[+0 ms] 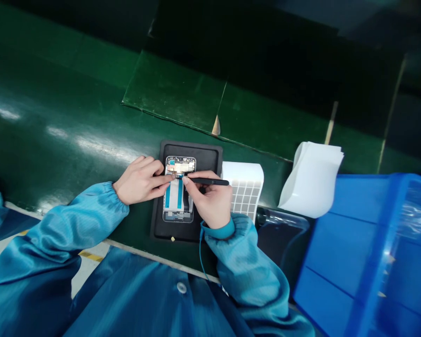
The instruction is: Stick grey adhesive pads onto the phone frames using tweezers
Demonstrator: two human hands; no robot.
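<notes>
An opened phone frame (179,194) with two blue strips lies in a black fixture tray (210,157) on the green bench. My left hand (140,180) rests on the tray's left side, fingers curled, its fingertips pressing on the phone's upper left part. My right hand (210,201) is closed round a thin black tool (206,181), held like a pen. The tool's tip touches the phone's upper part beside my left fingertips. Both arms wear blue sleeves.
A white sheet of small square labels (245,192) lies right of the tray. A curled stack of white sheets (314,180) stands further right, by a blue plastic bin (365,252). A green mat (196,100) lies behind the tray.
</notes>
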